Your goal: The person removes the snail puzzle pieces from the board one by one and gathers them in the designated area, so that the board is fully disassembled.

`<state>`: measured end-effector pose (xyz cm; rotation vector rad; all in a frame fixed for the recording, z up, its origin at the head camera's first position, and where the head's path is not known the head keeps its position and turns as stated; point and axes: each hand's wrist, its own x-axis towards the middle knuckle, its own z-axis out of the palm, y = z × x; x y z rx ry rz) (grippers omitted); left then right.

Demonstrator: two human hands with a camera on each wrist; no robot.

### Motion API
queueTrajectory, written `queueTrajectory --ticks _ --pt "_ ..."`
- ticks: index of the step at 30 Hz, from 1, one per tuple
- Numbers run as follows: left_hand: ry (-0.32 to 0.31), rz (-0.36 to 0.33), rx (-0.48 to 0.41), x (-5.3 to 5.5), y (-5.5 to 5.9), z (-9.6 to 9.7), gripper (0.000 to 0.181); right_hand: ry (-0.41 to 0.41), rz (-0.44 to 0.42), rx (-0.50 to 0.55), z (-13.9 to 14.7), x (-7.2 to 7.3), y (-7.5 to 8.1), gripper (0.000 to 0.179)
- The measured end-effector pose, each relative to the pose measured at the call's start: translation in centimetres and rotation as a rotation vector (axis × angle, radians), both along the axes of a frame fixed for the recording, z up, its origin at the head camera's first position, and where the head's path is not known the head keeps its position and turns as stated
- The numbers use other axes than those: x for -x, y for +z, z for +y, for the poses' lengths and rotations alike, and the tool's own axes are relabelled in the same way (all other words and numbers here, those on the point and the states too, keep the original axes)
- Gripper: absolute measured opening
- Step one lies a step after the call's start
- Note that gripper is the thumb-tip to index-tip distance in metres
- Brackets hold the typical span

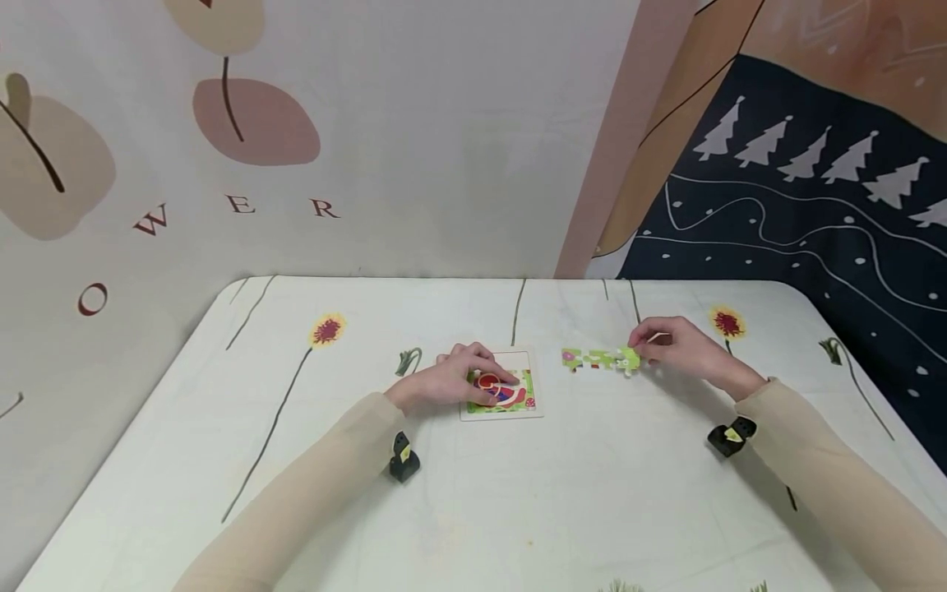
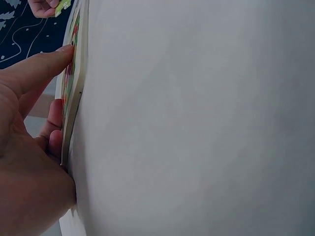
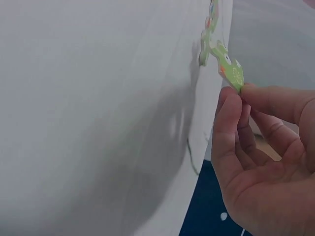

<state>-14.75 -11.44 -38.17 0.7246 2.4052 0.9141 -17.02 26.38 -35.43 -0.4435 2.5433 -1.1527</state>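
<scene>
Head view: the left hand lies with thumb and fingers parted over the jigsaw tray, covering its left side and part of the picture. The right hand pinches a green jigsaw piece right of the tray, beside other loose pieces. A careless sideways lift could knock that row askew.

Left wrist view: the tray shows almost edge-on, so its pieces are unreadable; uneven pressure from this hand might slide it—or tip it—on the tablecloth.

Right wrist view: thumb and finger pinch only the green piece's edge—a hold that could let it twist or drop. Whether it touches its neighbour, I cannot tell.
</scene>
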Motion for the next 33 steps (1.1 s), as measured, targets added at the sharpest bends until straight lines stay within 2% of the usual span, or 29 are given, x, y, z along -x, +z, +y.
queueTrajectory --ticks 15,26,33 --pt "0.008 -0.009 0.002 -0.1 -0.1 0.1 0.038 0.009 -0.015 0.026 0.9 0.6 -1.2 0.015" --pt "0.022 -0.007 -0.011 -0.3 0.0 0.0 0.039 0.010 -0.010 -0.035 0.8 0.6 -1.3 0.018" --pt "0.054 -0.011 -0.047 -0.5 -0.1 0.0 0.037 0.003 -0.021 -0.021 0.8 0.5 -1.1 0.020"
